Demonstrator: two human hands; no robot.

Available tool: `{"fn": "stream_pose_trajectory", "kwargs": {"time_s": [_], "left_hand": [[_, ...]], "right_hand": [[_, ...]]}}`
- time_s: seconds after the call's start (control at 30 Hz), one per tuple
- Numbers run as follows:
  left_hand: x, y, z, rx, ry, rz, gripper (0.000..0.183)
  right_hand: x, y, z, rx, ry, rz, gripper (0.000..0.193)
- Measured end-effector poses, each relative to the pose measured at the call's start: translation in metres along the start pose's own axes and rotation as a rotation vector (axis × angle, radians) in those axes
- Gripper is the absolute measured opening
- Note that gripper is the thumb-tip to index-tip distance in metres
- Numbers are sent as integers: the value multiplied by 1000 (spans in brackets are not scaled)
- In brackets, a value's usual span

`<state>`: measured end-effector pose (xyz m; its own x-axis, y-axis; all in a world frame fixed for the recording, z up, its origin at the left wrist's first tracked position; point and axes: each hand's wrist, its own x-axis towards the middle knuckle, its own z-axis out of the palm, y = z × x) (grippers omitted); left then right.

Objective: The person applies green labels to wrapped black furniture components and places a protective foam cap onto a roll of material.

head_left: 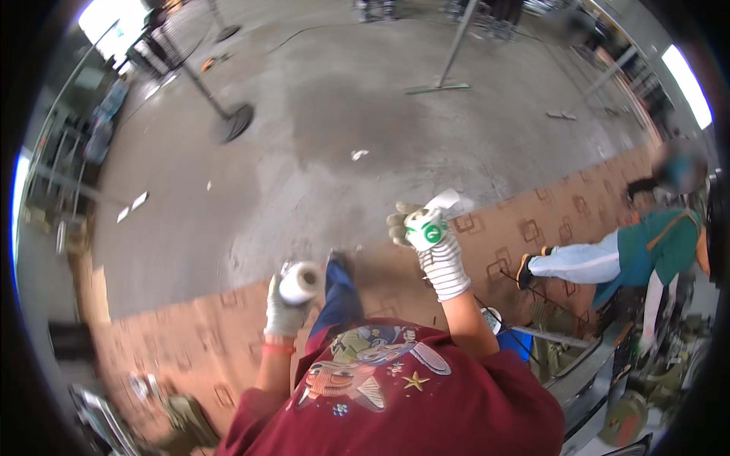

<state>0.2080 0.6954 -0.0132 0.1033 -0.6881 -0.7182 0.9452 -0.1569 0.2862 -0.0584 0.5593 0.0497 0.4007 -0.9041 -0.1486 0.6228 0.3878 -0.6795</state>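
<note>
Well, taking the middle of our view as the dial's hub, our left hand point(286, 316) sits toward eight o'clock with a white roll point(299, 281), the hollow core turned up toward us. Its fingers look curled round the roll, though their tips are hidden behind it. Toward three o'clock is our right hand point(430, 229), the back of its glove facing us, with a pale translucent strip point(447, 199) just beyond it at two o'clock. Those right fingers are bent, but we cannot tell whether they pinch the strip. Nor can we make out whether the strip joins the roll.

We would do well to grip the roll firmly round its outside without crushing it, and to let the strip lie flat rather than fold onto the glove. Our shoe point(340, 261) is near the edge of the brown patterned mat point(547, 213), so steady footing matters too. A co-worker point(654, 243) is well apart at three o'clock; that side deserves elbow room.
</note>
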Motion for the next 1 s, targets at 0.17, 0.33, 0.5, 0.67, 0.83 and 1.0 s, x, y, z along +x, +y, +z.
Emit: {"fn": "stream_pose_trajectory", "kwargs": {"time_s": [0.17, 0.33, 0.5, 0.67, 0.83, 1.0], "left_hand": [[147, 58, 41, 416, -110, 140, 29], [234, 96, 229, 297, -77, -142, 30], [328, 87, 334, 715, -495, -130, 43], [373, 105, 391, 600, -403, -195, 40], [404, 162, 447, 141, -82, -130, 46], [370, 99, 378, -90, -96, 5, 52]], "right_hand": [[124, -1, -12, -149, 248, -151, 33], [205, -28, 16, 131, 200, -311, 38], [313, 12, -57, -449, 370, -496, 44], [386, -100, -6, -74, 219, -305, 16], [492, -115, -34, -146, -79, -57, 24], [466, -156, -51, -409, -358, 108, 24]]}}
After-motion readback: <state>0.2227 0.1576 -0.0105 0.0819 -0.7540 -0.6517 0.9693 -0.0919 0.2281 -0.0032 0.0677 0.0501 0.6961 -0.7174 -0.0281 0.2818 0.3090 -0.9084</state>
